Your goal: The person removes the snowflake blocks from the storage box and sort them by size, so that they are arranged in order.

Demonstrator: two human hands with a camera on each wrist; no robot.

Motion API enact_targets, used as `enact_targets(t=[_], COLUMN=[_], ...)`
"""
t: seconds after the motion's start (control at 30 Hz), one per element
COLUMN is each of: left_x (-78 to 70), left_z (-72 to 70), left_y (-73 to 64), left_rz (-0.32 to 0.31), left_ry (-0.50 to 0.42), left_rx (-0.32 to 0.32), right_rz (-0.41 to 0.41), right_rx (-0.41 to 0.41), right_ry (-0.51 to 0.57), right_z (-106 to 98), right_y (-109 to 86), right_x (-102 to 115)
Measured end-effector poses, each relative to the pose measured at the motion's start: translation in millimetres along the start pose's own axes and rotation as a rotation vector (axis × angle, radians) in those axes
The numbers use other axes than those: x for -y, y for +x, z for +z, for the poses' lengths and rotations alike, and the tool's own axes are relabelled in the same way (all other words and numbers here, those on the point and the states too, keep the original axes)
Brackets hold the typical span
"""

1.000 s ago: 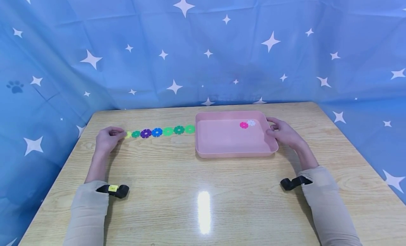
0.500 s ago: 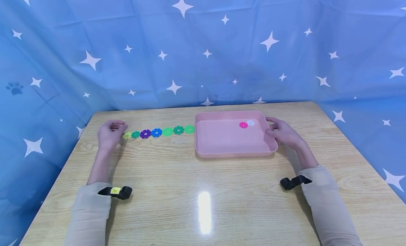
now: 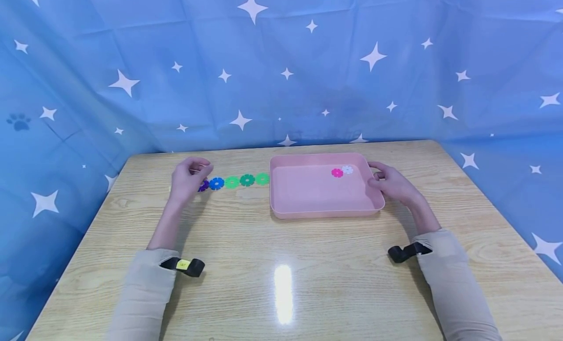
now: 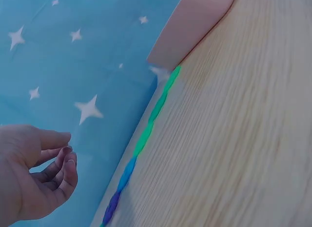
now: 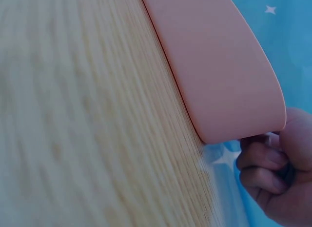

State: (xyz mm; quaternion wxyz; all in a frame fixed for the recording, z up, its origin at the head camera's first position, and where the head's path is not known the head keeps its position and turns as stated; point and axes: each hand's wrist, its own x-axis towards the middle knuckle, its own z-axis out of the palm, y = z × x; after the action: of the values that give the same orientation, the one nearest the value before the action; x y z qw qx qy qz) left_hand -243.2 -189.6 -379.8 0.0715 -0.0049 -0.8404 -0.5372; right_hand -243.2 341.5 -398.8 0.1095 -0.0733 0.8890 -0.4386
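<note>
My left hand (image 3: 188, 179) hovers above the left part of a row of toothed, flower-shaped plastic discs, its fingers loosely curled with nothing between them in the left wrist view. Right of it run a purple disc (image 3: 203, 186), a blue disc (image 3: 216, 183) and several green discs (image 3: 247, 180), reaching the left side of a pink tray (image 3: 316, 194). The discs at the row's left end are mostly hidden by that hand. At the tray's right wall, my right hand (image 3: 394, 183) pinches the rim; the right wrist view shows its fingers (image 5: 263, 163) curled below the corner.
Inside the tray lie a bright pink disc (image 3: 337, 173) and a white disc (image 3: 347, 170), side by side. A wooden table (image 3: 237, 263) bears everything. Behind its far edge hangs a blue curtain (image 3: 272, 53) with white stars.
The left hand has lifted off the yellow disc at the row's left end and moved right, over the row. The right hand and the tray have stayed in place.
</note>
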Motion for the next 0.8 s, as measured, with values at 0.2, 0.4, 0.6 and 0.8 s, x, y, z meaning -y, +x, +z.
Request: enact_targets(t=[0.2,0.4,0.6,0.8], left_x=[-14.0,-29.0,-40.5,-54.5], left_z=[24.8,51.4,81.6,109.5], left_y=[2.8,5.0,3.6,1.0], left_rz=[0.056,0.11,0.169,0.184], left_ry=[-0.017,-0.059,-0.069,-0.066], left_rx=[0.067,0.138,0.188,0.247], right_rz=[0.006,0.01,0.016,0.029], right_rx=[-0.006,-0.01,-0.002,0.003], right_ry=[-0.01,-0.009,-0.012,-0.013], right_z=[0.7,-0.2,0.2,0.1], right_y=[0.6,0.2,1.7,3.4], right_x=[1.2,1.5,-1.7,-2.3])
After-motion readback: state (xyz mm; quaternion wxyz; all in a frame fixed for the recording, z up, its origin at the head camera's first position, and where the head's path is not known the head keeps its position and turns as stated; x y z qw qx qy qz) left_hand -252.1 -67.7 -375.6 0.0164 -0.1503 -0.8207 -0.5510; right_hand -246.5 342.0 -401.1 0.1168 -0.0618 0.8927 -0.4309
